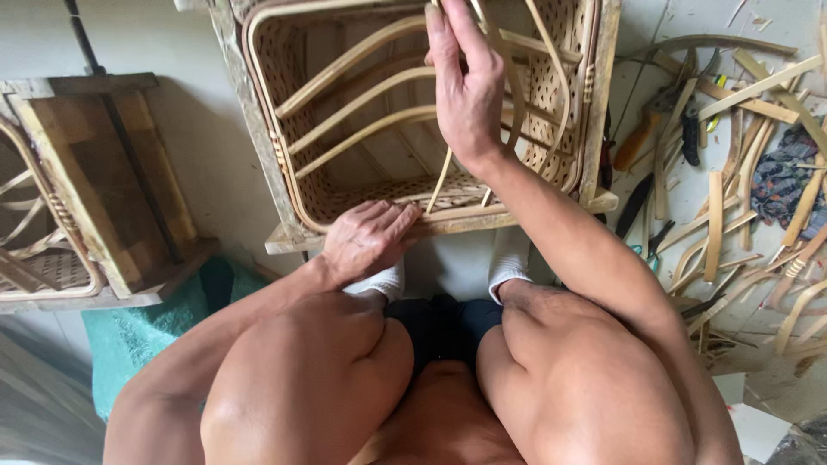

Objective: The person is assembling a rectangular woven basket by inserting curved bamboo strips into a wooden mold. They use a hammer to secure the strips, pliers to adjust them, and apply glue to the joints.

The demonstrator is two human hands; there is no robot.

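Woven rattan basket sat in a wooden frame on the floor before the knees. Left hand lay flat, open, on the frame's near edge, steadying it. Right hand pinched a thin cane strip, grip closed, above the basket's interior. Cane offcuts littered the floor to the right.
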